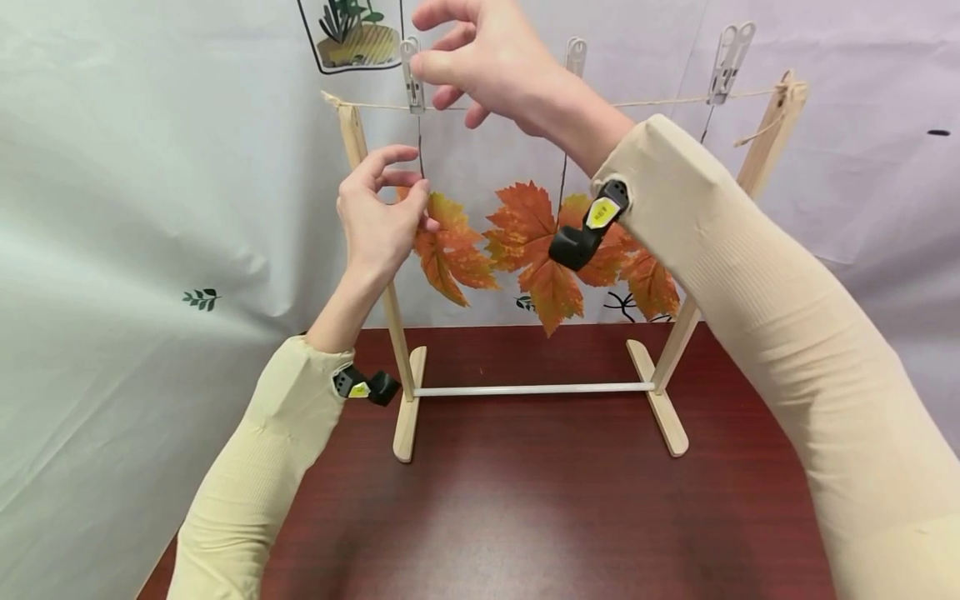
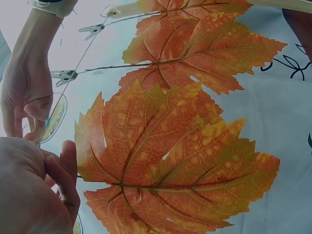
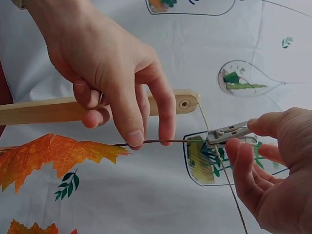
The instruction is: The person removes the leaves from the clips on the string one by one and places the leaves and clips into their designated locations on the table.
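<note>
My left hand (image 1: 382, 212) is at the thin stem of the leftmost orange maple leaf (image 1: 450, 250). In the right wrist view its thumb and fingers pinch that stem (image 3: 178, 141), just below a clothespin. The white clothespin (image 3: 229, 132) sits on the string, with the stem's upper end at its jaws. My right hand (image 1: 487, 62) is beside this clothespin, its fingers spread and the thumb touching or very near the handles. Two more maple leaves, one in the middle (image 1: 551, 312) and one at the right (image 1: 651, 283), hang from clothespins.
A wooden frame with a left post (image 1: 397, 333) and right post (image 1: 761, 158) carries the string (image 1: 660, 102). A white rod (image 1: 525, 389) joins its feet. It stands on a dark red table (image 1: 525, 517) before a white printed cloth (image 1: 225, 167).
</note>
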The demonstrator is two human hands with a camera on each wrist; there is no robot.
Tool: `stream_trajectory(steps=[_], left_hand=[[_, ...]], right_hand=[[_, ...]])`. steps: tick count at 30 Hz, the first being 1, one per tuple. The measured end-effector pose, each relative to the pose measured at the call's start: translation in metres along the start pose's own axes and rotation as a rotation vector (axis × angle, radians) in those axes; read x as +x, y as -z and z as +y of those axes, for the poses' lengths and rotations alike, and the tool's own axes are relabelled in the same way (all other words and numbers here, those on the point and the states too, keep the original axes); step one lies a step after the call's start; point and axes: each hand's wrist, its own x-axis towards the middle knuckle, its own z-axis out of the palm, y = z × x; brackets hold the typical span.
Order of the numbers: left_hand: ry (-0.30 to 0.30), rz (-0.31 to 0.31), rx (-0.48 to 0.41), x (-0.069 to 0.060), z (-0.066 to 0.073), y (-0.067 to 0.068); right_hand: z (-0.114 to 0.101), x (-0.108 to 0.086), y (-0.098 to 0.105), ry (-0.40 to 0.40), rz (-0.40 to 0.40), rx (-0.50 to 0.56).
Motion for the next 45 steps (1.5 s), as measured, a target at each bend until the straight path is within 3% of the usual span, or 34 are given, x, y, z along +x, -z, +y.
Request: stream_trajectory(steps=[21,31,45], left_hand=[[-0.024,-0.01,-0.024,0.001,-0.002,-0.001],[-0.031,0.014,0.033,0.0,-0.001,-0.001],[-0.056,0.046,0.089,0.0,-0.001,-0.002]], right_hand=[[0.0,0.01,-0.002,-0.045,-0.029,0.005],[-0.002,0.011,-0.003,-0.05,-0.014,-0.002],[0.002,0.012,-0.004,-0.043,0.033,0.09]])
